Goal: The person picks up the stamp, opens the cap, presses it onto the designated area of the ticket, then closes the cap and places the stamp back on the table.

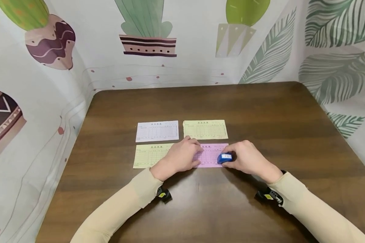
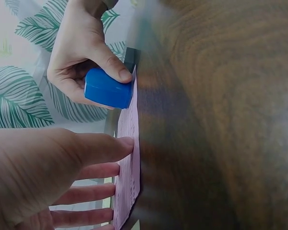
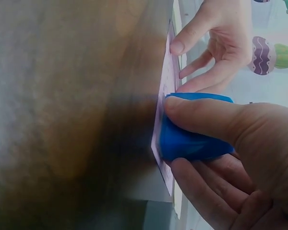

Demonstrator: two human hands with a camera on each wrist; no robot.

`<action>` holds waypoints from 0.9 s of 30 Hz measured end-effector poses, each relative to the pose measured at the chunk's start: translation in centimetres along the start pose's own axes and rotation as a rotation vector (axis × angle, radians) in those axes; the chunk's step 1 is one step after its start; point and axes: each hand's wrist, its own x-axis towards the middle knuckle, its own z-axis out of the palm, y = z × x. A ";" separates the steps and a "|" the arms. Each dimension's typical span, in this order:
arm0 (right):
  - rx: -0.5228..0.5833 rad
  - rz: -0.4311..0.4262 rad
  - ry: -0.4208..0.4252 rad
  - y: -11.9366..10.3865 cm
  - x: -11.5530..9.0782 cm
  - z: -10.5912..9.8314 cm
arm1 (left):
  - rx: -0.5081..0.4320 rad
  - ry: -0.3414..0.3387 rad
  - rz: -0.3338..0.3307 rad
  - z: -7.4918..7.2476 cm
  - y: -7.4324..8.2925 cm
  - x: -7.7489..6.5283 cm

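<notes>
A pink printed form slip [image 1: 209, 159] lies flat on the wooden table. My right hand [image 1: 247, 157] grips a blue hand stamp [image 1: 225, 158] with a white label on top, thumb on one side and fingers on the other. In the right wrist view the base of the stamp [image 3: 194, 129] sits right at the slip's surface, near its right end. My left hand [image 1: 182, 154] rests its fingertips on the left part of the slip, fingers nearly straight in the left wrist view, and hides that part from the head view.
A yellow slip [image 1: 150, 157] lies to the left, partly under my left hand. Behind are a white slip [image 1: 156, 131] and another yellow slip [image 1: 205, 130]. Bare brown table [image 1: 197, 104] surrounds them, with a patterned cloth [image 1: 194, 67] behind its far edge.
</notes>
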 end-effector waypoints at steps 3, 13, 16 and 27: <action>-0.004 -0.007 0.019 0.1 0.3 -0.3 | 0.006 0.004 -0.006 -0.4 -0.1 0.3; 0.003 -0.025 0.010 0.3 0.4 -0.4 | 0.009 -0.019 -0.011 -0.4 -0.2 0.5; 0.043 -0.031 0.040 0.6 0.3 -1.0 | 0.008 -0.012 -0.006 -0.5 -0.1 0.6; 0.085 0.046 0.199 0.5 -0.3 -4.4 | -0.005 -0.007 -0.009 -0.3 -0.1 0.6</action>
